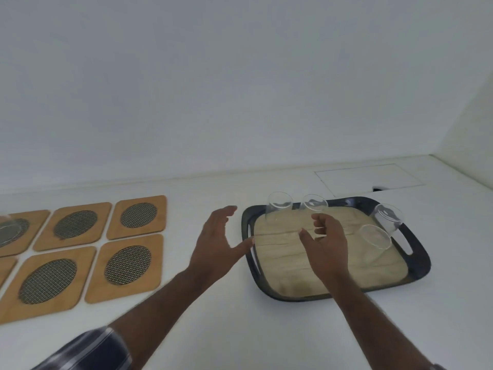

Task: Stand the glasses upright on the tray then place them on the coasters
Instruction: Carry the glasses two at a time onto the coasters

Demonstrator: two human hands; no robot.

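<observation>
A black tray (418,265) with a beige mat sits on the white counter at the right. Two clear glasses (278,206) (314,202) stand at its back left edge. Two more glasses (388,217) (374,236) lie tilted on their sides at its right end. Several wooden coasters (128,265) with mesh centres lie at the left; the far-left coaster carries a glass (8,231), cut off by the frame. My left hand (218,241) is spread open beside the tray's left rim. My right hand (325,241) hovers over the mat, fingers curled and apart, just in front of the second standing glass.
A white wall runs close behind the counter, and a side wall closes the right corner. A flush hatch panel (368,178) with a dark notch lies behind the tray. A dark sleeve (88,351) covers my left forearm.
</observation>
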